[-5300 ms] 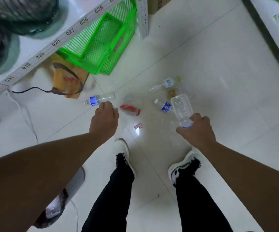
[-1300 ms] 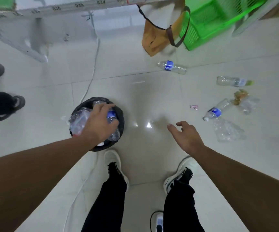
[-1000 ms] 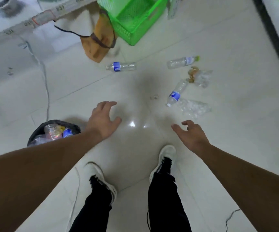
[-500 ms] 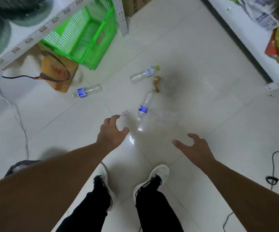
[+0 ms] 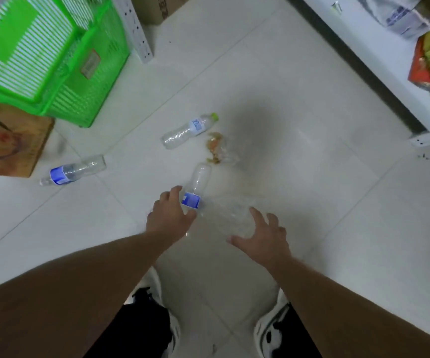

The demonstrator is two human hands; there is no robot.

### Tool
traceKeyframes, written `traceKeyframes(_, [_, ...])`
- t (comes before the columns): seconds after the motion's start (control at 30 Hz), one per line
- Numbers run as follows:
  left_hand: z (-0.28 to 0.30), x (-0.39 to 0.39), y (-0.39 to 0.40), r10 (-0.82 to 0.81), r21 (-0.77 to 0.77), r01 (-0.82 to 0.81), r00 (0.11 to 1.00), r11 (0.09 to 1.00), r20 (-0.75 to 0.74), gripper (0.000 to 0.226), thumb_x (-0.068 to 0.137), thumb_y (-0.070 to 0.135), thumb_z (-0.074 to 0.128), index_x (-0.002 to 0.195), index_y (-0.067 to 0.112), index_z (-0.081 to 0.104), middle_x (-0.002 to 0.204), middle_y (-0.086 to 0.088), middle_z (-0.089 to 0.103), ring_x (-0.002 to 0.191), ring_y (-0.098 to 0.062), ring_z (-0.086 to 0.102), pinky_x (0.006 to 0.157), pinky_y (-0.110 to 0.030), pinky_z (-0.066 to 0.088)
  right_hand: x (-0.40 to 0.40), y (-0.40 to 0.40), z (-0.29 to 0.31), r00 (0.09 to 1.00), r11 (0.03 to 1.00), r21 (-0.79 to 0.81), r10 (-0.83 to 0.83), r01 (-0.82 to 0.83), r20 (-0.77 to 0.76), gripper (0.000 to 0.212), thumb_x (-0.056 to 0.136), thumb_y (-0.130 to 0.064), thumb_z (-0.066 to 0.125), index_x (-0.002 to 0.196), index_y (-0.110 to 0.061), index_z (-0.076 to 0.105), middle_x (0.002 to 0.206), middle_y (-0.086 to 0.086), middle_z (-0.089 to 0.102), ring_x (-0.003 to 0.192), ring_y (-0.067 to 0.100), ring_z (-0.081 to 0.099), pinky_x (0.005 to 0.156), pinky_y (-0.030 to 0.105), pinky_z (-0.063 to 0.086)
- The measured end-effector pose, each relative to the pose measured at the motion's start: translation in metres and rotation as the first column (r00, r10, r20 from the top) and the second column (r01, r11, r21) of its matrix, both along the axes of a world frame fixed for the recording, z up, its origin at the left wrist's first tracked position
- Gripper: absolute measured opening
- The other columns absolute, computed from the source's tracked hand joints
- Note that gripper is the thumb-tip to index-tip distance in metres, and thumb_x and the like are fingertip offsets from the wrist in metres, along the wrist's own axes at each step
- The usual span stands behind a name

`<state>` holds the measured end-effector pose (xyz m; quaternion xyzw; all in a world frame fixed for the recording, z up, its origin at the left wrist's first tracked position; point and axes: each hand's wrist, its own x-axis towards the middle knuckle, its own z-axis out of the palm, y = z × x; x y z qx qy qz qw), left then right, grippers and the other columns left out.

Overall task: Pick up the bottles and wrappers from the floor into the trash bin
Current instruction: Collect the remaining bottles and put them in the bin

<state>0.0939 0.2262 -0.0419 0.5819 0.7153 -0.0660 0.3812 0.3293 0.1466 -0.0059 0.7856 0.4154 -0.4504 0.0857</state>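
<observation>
Green slatted basket point(image 5: 53, 58); clear bottle point(image 5: 196, 188), blue label; white tile floor point(image 5: 312, 177)

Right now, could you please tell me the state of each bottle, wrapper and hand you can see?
Left hand: open, reaching at the nearest bottle.
Right hand: open, over the clear wrapper.
Nearest bottle: lying, blue label.
Green-capped bottle: lying, capped.
Far-left bottle: lying, blue label.
Clear wrapper: crumpled on the floor.
Brown wrapper: crumpled on the floor.

Open hands point(image 5: 170, 218) over bottle point(image 5: 196, 189) — clear wrapper point(image 5: 232, 215)
</observation>
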Motion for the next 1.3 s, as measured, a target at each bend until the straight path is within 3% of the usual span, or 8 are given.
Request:
traceKeyframes(0.2, [-0.159, 0.055, 0.024, 0.008, 0.085, -0.007, 1.0, 0.996, -0.009, 0.09, 0.087, 0.057, 0.07, 0.159, 0.032, 0.023, 0.144, -0.008, 0.049, 0.127, -0.036, 0.054, 0.095, -0.051, 0.049, 0.016, 0.015, -0.172, 0.93, 0.938, 0.075, 0.321, -0.339, 0.179, 0.103, 0.076, -0.081, 0.068, 0.162, -0.055, 0.018, 0.176, 0.0, 0.001, 0.159, 0.042, 0.011, 0.113, 0.059, 0.044])
traceKeyframes(0.37, [-0.19, 0.046, 0.026, 0.116, 0.118, -0.121, 0.992, 0.986, 0.051, 0.087, 0.068, 0.061, 0.068, 0.144, 0.036, 0.036, 0.122, 0.002, 0.055, 0.109, -0.027, 0.061, 0.091, -0.045, 0.053, 0.031, 0.006, -0.227, 0.848, 0.844, 0.139, 0.483, -0.517, 0.219, 0.038, 0.088, -0.043, 0.07, 0.122, -0.029, 0.059, 0.13, 0.005, 0.053, 0.122, 0.034, 0.05, 0.091, 0.044, 0.052])
traceKeyframes(0.57, [-0.093, -0.004, 0.018, 0.216, 0.107, -0.216, 0.976, 0.971, 0.007, 0.091, 0.064, 0.056, 0.069, 0.146, 0.035, 0.036, 0.116, 0.01, 0.055, 0.104, -0.02, 0.065, 0.092, -0.044, 0.056, 0.039, 0.008, -0.132, 0.994, 0.963, 0.25, 0.087, -0.1, 0.062, 0.024, 0.089, -0.021, 0.066, 0.103, -0.022, 0.046, 0.093, 0.007, 0.059, 0.09, 0.038, 0.062, 0.069, 0.041, 0.049])
traceKeyframes(0.77, [0.047, -0.037, 0.028, 0.279, 0.095, -0.275, 0.96, 0.957, -0.036, 0.089, 0.071, 0.053, 0.075, 0.148, 0.031, 0.038, 0.117, 0.007, 0.058, 0.096, -0.018, 0.07, 0.092, -0.043, 0.057, 0.052, 0.047, 0.012, 0.995, 0.947, 0.309, 0.096, -0.09, -0.005, 0.043, 0.091, -0.031, 0.068, 0.131, -0.023, 0.054, 0.111, 0.009, 0.068, 0.101, 0.033, 0.065, 0.077, 0.037, 0.051])
traceKeyframes(0.9, [0.127, -0.043, 0.03, 0.395, -0.038, -0.393, 0.914, 0.919, 0.091, 0.096, 0.063, 0.059, 0.069, 0.148, 0.021, 0.044, 0.095, 0.008, 0.065, 0.069, -0.003, 0.069, 0.062, -0.013, 0.047, 0.05, 0.082, 0.096, 0.983, 0.927, 0.345, 0.173, -0.143, -0.057, 0.047, 0.096, -0.048, 0.064, 0.137, -0.026, 0.055, 0.119, 0.004, 0.065, 0.111, 0.027, 0.062, 0.082, 0.033, 0.044])
traceKeyframes(0.97, [0.158, -0.052, 0.032, 0.406, -0.063, -0.402, 0.907, 0.914, 0.111, 0.099, 0.06, 0.065, 0.067, 0.147, 0.025, 0.043, 0.098, 0.009, 0.065, 0.07, -0.003, 0.069, 0.064, -0.018, 0.048, 0.049, 0.107, 0.13, 0.969, 0.899, 0.388, 0.242, -0.203, -0.052, 0.046, 0.096, -0.046, 0.066, 0.136, -0.024, 0.057, 0.116, 0.003, 0.064, 0.111, 0.027, 0.062, 0.083, 0.033, 0.044])
traceKeyframes(1.1, [0.174, -0.073, 0.025, 0.488, -0.067, -0.483, 0.867, 0.873, 0.106, 0.097, 0.06, 0.068, 0.067, 0.146, 0.029, 0.043, 0.103, 0.01, 0.064, 0.085, -0.01, 0.07, 0.083, -0.033, 0.054, 0.037, 0.157, 0.166, 0.933, 0.859, 0.407, 0.357, -0.311, -0.042, 0.045, 0.097, -0.048, 0.066, 0.135, -0.025, 0.059, 0.116, 0.001, 0.063, 0.112, 0.026, 0.062, 0.093, 0.037, 0.048])
traceKeyframes(1.3, [0.123, -0.104, 0.034, 0.647, -0.095, -0.641, 0.742, 0.761, 0.174, 0.109, 0.052, 0.072, 0.065, 0.148, 0.025, 0.044, 0.101, 0.009, 0.065, 0.086, 0.002, 0.064, 0.071, -0.015, 0.039, -0.016, 0.243, 0.134, 0.846, 0.753, 0.44, 0.533, -0.489, 0.028, 0.055, 0.094, -0.057, 0.067, 0.137, -0.023, 0.06, 0.119, 0.003, 0.064, 0.112, 0.025, 0.063, 0.098, 0.038, 0.051])
